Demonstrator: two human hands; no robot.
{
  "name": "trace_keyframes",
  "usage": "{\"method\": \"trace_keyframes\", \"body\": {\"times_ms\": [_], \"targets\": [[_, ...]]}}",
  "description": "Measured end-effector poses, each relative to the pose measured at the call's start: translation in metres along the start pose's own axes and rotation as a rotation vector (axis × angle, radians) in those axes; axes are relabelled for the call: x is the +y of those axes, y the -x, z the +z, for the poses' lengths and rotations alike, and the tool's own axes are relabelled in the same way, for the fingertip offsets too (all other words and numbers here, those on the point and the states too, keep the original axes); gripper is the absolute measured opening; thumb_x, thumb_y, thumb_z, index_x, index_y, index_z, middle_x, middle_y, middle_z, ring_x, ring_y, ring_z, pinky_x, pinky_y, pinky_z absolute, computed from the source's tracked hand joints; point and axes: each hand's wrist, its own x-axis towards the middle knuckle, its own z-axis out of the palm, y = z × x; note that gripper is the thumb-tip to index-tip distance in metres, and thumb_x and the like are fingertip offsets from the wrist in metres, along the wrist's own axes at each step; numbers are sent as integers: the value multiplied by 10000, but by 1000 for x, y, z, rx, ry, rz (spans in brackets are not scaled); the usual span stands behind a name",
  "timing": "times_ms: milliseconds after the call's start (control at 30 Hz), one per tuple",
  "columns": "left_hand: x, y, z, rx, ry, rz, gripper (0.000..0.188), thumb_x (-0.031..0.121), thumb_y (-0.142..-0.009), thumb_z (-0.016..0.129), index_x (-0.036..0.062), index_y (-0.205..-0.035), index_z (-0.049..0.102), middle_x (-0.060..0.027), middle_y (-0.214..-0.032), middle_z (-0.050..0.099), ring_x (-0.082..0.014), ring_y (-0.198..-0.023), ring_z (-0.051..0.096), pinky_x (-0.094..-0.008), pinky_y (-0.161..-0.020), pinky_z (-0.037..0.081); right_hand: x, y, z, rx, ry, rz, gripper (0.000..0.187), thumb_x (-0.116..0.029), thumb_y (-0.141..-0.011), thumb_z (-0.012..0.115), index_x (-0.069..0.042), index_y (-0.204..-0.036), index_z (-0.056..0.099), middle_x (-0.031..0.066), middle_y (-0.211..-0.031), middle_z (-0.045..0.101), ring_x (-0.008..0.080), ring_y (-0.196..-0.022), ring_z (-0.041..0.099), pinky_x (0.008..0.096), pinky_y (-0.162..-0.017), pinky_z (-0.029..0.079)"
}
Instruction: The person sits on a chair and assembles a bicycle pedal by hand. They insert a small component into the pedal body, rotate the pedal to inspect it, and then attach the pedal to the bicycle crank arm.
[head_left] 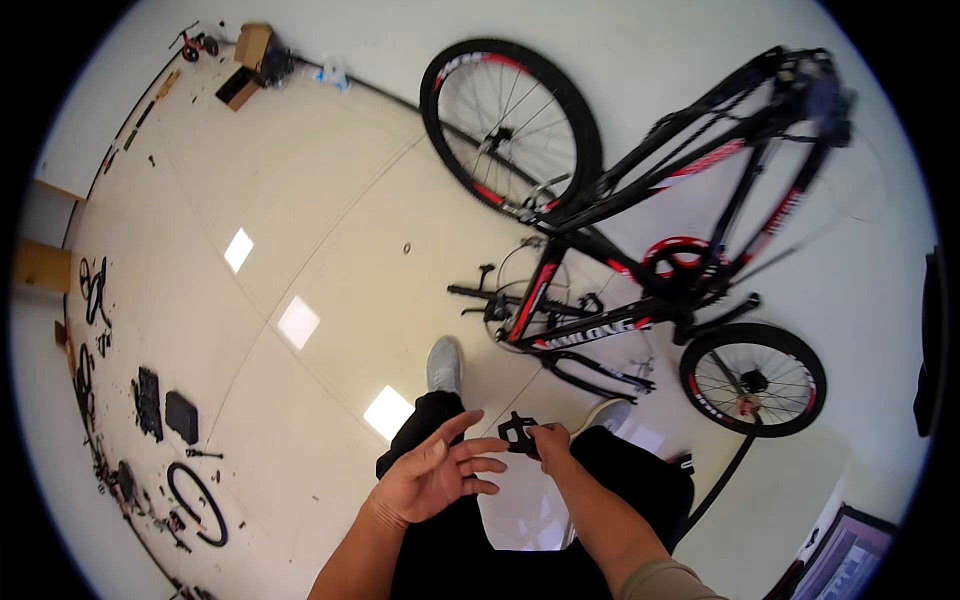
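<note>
My right hand [550, 447] grips a black bicycle pedal [517, 432] in front of my lap. Beside it, my left hand [438, 472] is open with the palm turned up and the fingers spread, holding nothing; its fingertips come near the pedal. Ahead and to the right, a black and red bicycle frame [590, 250] hangs tilted, with a wheel [510, 130] at its far left end. Below the frame's middle shows a red chainring [683, 262]. Handlebar parts and cables [510, 298] bunch up at the frame's near left.
Another wheel [754, 380] is at the right. On the left floor are a loose tire [200, 503], a black case [182, 417] and several scattered parts. A cardboard box [252, 48] is at the far left, with a small ring [407, 248] lying mid-floor.
</note>
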Motion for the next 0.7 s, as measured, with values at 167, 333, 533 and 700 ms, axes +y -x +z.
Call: {"method": "trace_keyframes", "body": {"times_ms": [167, 333, 533, 700], "targets": [[-3, 6, 4, 36, -102, 42, 739, 439, -961, 585, 117, -1522, 228, -211, -1349, 534, -316, -1186, 570, -506, -974, 456, -67, 97, -25, -180, -266, -230, 397, -141, -800, 742, -3, -1119, 549, 132, -987, 635, 228, -803, 660, 358, -704, 569], [-13, 6, -3, 81, -242, 120, 775, 446, -945, 612, 121, -1530, 220, -188, -1358, 509, -288, -1153, 569, -486, -960, 469, -91, 214, -63, -409, -467, -418, 197, -83, -858, 691, -61, -1031, 599, 57, -970, 646, 183, -859, 656, 358, -787, 548], [-80, 14, 38, 71, -454, 92, 870, 555, -891, 637, 78, -1515, 263, -141, -1301, 533, -262, -1137, 558, -456, -961, 455, -47, 299, -130, -689, -722, -502, 139, -57, -911, 630, -51, -1050, 636, 29, -935, 651, 147, -861, 643, 393, -832, 543], [-153, 36, 91, -64, -511, 85, 610, 412, -941, 633, 33, -1388, 464, -119, -1231, 599, -216, -1055, 599, -403, -894, 499, 6, 334, -173, -671, -830, -515, 181, -37, -926, 594, -45, -1099, 643, 28, -929, 652, 131, -846, 623, 342, -840, 520]]}}
